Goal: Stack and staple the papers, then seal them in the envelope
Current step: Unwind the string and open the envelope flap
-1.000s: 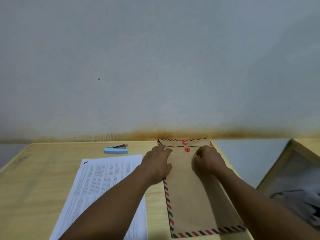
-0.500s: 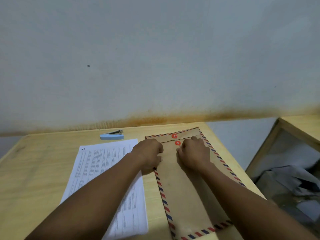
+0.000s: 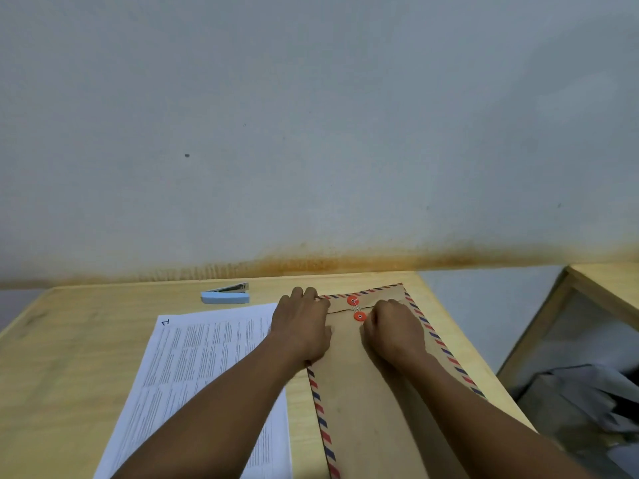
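Envelope (image 3: 373,392) tied shut while the papers (image 3: 193,368) are lying outside it

I am watching through the head camera. The brown striped envelope is lying flat on the right part of the table (image 3: 69,340), its far right corner sitting close to the table's edge. The flap is lying down and a string (image 3: 356,308) is running between the two red buttons (image 3: 352,300). The papers are sitting just left of it, printed side up, partly under the left forearm; I cannot tell whether they are stapled. The stapler (image 3: 225,296) is resting near the far edge, apart from both hands.

The left hand (image 3: 301,326) is lying released, palm down on the envelope's upper left corner, fingers reaching past its top edge. The right hand (image 3: 392,331) is curled up just beside the lower button (image 3: 360,317) — whether it is pinching the string I cannot tell, since the fingertips are hidden.

What I am worrying about: a hard tug on the string could be ripping a button loose or tearing the flap, since thin paper is giving little to pull against. If the left hand is easing its press, the envelope could be sliding toward the right edge and going over. The left forearm is crossing the papers — any sweep could be dragging the sheets askew and spoiling the stack before stapling
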The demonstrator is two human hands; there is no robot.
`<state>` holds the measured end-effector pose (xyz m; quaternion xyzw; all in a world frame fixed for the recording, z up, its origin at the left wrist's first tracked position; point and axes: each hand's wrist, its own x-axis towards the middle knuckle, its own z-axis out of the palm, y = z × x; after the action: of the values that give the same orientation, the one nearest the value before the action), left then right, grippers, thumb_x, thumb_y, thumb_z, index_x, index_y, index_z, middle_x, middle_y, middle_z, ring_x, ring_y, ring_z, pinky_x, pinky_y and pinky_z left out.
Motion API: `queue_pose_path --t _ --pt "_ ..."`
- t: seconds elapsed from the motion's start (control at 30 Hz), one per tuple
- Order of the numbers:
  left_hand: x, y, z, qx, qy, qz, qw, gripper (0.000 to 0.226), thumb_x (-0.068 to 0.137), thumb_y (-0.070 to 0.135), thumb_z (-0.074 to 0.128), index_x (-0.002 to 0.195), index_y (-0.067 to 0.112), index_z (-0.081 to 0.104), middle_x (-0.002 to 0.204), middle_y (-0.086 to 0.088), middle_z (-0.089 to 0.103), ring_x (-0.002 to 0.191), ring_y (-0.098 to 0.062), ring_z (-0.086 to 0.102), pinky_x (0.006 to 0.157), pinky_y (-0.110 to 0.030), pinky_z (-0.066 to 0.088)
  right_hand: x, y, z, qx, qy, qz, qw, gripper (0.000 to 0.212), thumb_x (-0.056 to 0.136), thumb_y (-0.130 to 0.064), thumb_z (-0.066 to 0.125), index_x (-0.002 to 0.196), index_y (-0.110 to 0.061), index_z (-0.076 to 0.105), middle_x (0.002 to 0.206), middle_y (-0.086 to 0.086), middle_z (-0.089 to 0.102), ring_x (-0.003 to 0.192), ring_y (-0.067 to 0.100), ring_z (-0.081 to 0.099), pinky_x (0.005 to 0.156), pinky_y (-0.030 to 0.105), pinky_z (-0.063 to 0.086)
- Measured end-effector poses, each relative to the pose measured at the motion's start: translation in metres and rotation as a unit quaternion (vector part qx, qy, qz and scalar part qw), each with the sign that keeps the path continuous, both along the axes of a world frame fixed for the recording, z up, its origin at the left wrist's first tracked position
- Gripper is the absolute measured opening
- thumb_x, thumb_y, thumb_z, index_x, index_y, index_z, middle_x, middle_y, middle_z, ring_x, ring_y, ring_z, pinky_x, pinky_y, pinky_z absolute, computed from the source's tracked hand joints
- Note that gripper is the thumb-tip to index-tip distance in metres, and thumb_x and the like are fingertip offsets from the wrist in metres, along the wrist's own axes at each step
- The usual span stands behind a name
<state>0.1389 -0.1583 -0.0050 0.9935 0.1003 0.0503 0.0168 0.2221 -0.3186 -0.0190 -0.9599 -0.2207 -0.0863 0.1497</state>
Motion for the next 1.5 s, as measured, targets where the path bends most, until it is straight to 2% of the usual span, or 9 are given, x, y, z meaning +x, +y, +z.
queue_pose_path --t 0.27,0.37,0.53,0.7,0.8,1.0,1.23,1.37,1.5 --pt "0.002 0.010 -0.008 -0.059 0.034 -0.033 0.997 0.046 0.101 0.045 0.047 0.144 0.029 0.054 0.146 -0.004 0.051 0.128 -0.027 0.042 0.099 -0.041 0.042 0.033 0.016 0.015 0.251 0.146 0.007 0.957 0.023 0.098 -0.017 0.044 0.089 -0.003 0.061 0.086 0.008 0.066 0.083 0.023 0.062 0.068 0.036 0.049" --pt "0.002 0.013 -0.009 -0.061 0.036 -0.036 0.997 0.046 0.102 0.046 0.045 0.145 0.031 0.053 0.146 -0.003 0.051 0.128 -0.027 0.041 0.099 -0.041 0.042 0.039 0.032 0.029 0.362 0.230 0.010 0.903 0.024 0.101 -0.015 0.039 0.099 0.000 0.057 0.099 0.008 0.070 0.093 0.021 0.066 0.077 0.037 0.052" --pt "0.000 0.016 -0.010 -0.070 0.046 -0.043 0.996 0.048 0.103 0.047 0.043 0.148 0.032 0.049 0.151 -0.002 0.046 0.132 -0.026 0.039 0.103 -0.042 0.040 0.035 0.050 0.042 0.477 0.353 0.031 0.804 0.019 0.106 -0.013 0.032 0.093 -0.008 0.044 0.075 0.013 0.054 0.069 0.025 0.059 0.055 0.031 0.045" --pt "0.001 0.016 -0.010 -0.078 0.052 -0.044 0.995 0.049 0.103 0.047 0.045 0.149 0.032 0.048 0.151 -0.002 0.047 0.131 -0.026 0.039 0.104 -0.042 0.041 0.033 0.040 0.042 0.361 0.306 0.048 0.879 0.018 0.103 -0.018 0.044 0.095 -0.007 0.055 0.077 0.005 0.055 0.062 0.016 0.050 0.055 0.030 0.042" --pt "0.002 0.017 -0.009 -0.077 0.055 -0.045 0.995 0.050 0.103 0.047 0.044 0.149 0.031 0.048 0.149 -0.002 0.047 0.131 -0.025 0.039 0.104 -0.042 0.042 0.042 0.022 0.041 0.128 0.210 0.087 0.965 0.017 0.094 -0.024 0.060 0.089 -0.009 0.067 0.086 -0.002 0.069 0.083 0.016 0.063 0.072 0.033 0.051" --pt "0.005 0.018 -0.009 -0.081 0.063 -0.037 0.994 0.050 0.102 0.049 0.045 0.149 0.033 0.047 0.149 -0.001 0.047 0.132 -0.024 0.039 0.106 -0.043 0.042 0.066 0.017 0.045 -0.109 0.104 0.065 0.986 0.016 0.088 -0.023 0.062 0.096 -0.013 0.071 0.104 0.012 0.070 0.093 0.032 0.065 0.079 0.039 0.057" --pt "0.006 0.020 -0.009 -0.088 0.061 -0.040 0.993 0.050 0.101 0.048 0.048 0.149 0.033 0.047 0.148 0.000 0.046 0.131 -0.026 0.038 0.105 -0.044 0.042 0.065 0.041 0.056 0.045 0.170 0.127 0.976 0.013 0.093 -0.015 0.057 0.083 -0.018 0.066 0.095 0.001 0.068 0.091 0.019 0.060 0.074 0.029 0.047" --pt "0.005 0.021 -0.010 -0.083 0.059 -0.043 0.994 0.049 0.101 0.048 0.047 0.148 0.033 0.048 0.147 -0.002 0.047 0.129 -0.027 0.039 0.103 -0.044 0.042 0.044 0.041 0.050 0.218 0.346 0.155 0.899 0.018 0.102 -0.009 0.046 0.091 -0.008 0.060 0.082 0.008 0.069 0.070 0.015 0.059 0.064 0.029 0.044" --pt "0.006 0.021 -0.010 -0.089 0.061 -0.044 0.993 0.050 0.101 0.049 0.047 0.149 0.034 0.047 0.148 -0.001 0.046 0.130 -0.027 0.038 0.105 -0.045 0.042 0.043 0.031 0.042 0.194 0.342 0.113 0.912 0.019 0.102 -0.013 0.044 0.092 -0.010 0.060 0.079 0.001 0.060 0.071 0.013 0.051 0.065 0.027 0.042"
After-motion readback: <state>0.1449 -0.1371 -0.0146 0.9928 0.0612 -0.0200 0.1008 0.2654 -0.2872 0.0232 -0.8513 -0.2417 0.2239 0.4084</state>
